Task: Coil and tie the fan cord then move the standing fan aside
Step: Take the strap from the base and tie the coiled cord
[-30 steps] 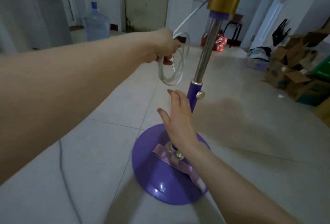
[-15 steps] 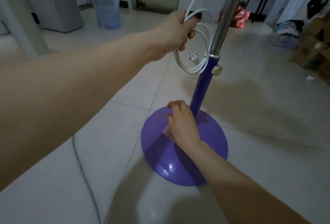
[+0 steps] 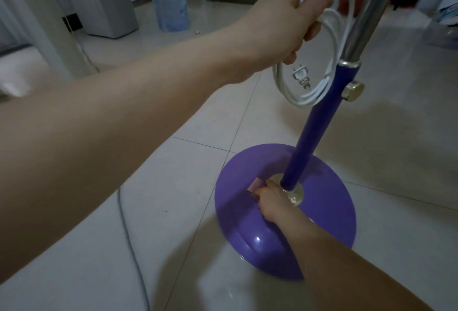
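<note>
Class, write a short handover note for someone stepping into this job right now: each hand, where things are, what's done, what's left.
Left hand: gripping the coiled white cord beside the fan pole; plug dangles inside the loops.
Right hand: down on the purple base, pinching a pink ribbon by the pole's foot.
Done: cord coiled.
Left: tie the coil, then move the fan aside.
</note>
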`<move>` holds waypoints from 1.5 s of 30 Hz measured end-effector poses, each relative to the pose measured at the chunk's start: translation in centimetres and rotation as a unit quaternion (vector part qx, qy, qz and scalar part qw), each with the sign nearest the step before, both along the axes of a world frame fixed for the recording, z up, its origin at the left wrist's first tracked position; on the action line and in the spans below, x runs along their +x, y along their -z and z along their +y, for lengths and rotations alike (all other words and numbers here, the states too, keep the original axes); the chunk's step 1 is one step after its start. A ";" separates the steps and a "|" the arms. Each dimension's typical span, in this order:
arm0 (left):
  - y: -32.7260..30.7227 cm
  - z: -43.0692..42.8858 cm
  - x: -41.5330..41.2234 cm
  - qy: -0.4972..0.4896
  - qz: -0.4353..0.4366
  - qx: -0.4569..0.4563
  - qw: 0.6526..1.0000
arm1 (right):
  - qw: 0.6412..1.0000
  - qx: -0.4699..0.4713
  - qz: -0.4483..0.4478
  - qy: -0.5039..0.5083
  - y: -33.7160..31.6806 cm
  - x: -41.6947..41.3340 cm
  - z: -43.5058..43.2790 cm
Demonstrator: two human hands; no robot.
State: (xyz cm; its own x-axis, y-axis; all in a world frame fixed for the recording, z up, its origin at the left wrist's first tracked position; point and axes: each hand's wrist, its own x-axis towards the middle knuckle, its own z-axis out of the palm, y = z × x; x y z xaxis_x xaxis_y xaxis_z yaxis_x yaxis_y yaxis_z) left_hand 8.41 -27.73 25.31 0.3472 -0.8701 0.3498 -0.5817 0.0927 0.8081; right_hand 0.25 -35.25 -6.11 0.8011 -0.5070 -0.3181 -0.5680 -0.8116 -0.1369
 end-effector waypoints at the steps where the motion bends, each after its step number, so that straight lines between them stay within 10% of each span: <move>1: 0.2 0.0 0.0 0.003 -0.002 -0.004 1.000 | 1.000 -0.011 0.008 0.006 0.3 0.2 0.0; 13: 2.9 0.9 -0.9 0.031 0.037 -0.030 0.998 | 0.990 0.030 -0.085 0.108 -1.9 1.7 0.0; 21: 2.1 1.8 -1.7 0.029 0.060 -0.017 0.998 | 0.921 0.094 -0.349 0.144 -9.9 2.4 0.3; 29: -1.0 4.5 -1.6 0.030 0.120 -0.027 0.992 | 0.678 0.407 -0.602 0.116 -22.3 1.9 1.7; 37: -2.9 6.3 -0.8 -0.010 0.158 -0.033 0.987 | 0.490 0.642 -0.590 0.021 -28.6 1.5 3.4; 41: -3.9 6.1 -1.2 -0.033 0.204 0.008 0.978 | 0.495 0.652 -0.573 0.043 -30.5 0.9 3.3; 45: -5.3 6.4 -1.5 -0.039 0.235 0.078 0.968 | 0.595 0.573 -0.561 0.055 -31.9 0.0 3.1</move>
